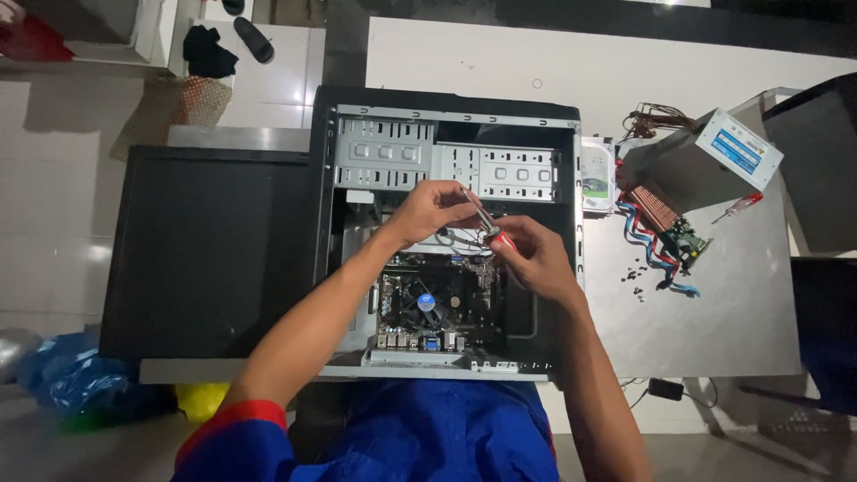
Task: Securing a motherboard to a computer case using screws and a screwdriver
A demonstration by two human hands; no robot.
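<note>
- Grey metal table (714,330) carries an open black computer case (446,103) lying on its side.
- Right hand (534,257) has its fingers clamped on a red-handled screwdriver (486,225) above the green motherboard (435,308).
- Left hand (435,210) pinches the screwdriver's shaft, fingers together.

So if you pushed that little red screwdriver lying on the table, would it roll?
Probably. The screwdriver looks round and thin, lying flat on the smooth table, so a sideways push could roll it. It seems small, so likely light. It looks stiff, not floppy.

Screwdriver (486,226) tip behind left hand (433,211)
</note>
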